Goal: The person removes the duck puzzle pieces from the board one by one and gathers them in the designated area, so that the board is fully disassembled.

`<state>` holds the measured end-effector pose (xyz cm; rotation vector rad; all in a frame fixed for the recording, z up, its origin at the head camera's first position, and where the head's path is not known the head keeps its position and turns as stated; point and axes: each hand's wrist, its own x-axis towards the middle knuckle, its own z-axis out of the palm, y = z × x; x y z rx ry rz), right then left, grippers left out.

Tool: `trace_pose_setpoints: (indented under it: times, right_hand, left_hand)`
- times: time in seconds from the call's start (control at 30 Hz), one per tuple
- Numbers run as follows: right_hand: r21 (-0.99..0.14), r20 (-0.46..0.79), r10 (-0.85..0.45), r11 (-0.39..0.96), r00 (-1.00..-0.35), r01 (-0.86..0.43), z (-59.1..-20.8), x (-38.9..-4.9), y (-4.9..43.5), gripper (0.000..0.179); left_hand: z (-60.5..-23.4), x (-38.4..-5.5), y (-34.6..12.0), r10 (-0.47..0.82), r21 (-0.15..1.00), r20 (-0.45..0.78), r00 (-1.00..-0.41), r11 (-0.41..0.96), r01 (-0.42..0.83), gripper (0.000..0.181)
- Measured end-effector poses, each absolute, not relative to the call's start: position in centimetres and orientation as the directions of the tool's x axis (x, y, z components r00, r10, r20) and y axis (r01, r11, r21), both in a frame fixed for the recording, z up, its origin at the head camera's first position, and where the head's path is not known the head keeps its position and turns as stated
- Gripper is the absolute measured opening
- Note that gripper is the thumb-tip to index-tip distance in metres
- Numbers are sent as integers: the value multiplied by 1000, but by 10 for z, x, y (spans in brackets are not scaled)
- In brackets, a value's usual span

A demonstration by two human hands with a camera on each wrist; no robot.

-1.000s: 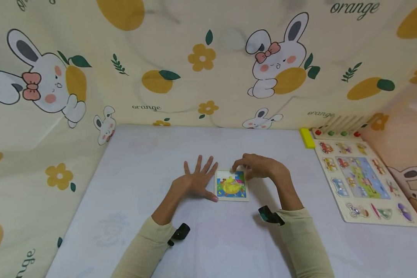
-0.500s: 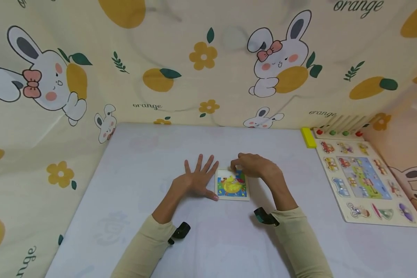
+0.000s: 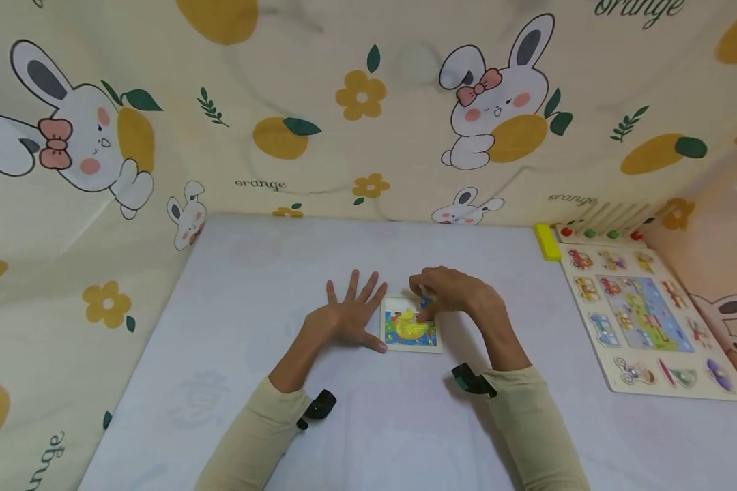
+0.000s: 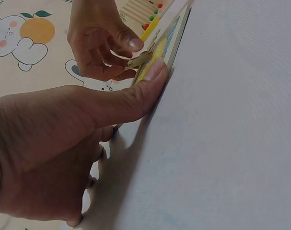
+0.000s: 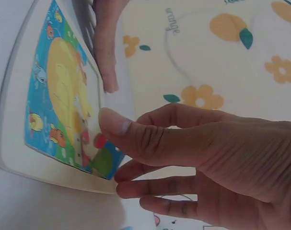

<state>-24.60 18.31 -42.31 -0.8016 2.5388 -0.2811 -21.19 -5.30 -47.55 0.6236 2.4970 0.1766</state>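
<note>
A small jigsaw puzzle (image 3: 410, 333) in a pale wooden frame lies on the white table, showing a yellow duck on blue with little fish. My left hand (image 3: 349, 320) is spread flat beside it, its thumb (image 4: 155, 72) resting on the frame's near left corner. Over the puzzle's far right part, my right hand (image 3: 453, 290) pinches a jigsaw piece (image 4: 139, 60) between thumb and fingers; the piece is tilted up from the board. In the right wrist view the thumb partly covers this corner, where green, blue and pink show. The far strip of the puzzle shows bare pale backing.
At the right stands a large wooden picture-peg board (image 3: 614, 372) with vehicles and toys. Behind it are a rack of thin rods with red and green balls (image 3: 602, 234) and a yellow block (image 3: 547, 242). A rabbit-and-orange printed cloth (image 3: 399, 136) hangs behind the table.
My right hand has shifted over the puzzle's far right corner, closed its fingers on a piece and tipped it up. The left hand holds its place.
</note>
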Motion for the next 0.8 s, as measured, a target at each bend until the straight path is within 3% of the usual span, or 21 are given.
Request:
trace_pose_setpoints:
  times: [0.57, 0.8]
  right_hand:
    - [-363, -311, -603, 790, -735, -495, -423, -247, 184, 25]
    - [-466, -285, -599, 769, -749, -438, -408, -245, 199, 27]
  left_hand:
    - [-471, -209, -52, 467, 230, -476, -745, 884, 407, 123]
    - [-469, -208, -53, 463, 244, -484, -742, 886, 393, 122]
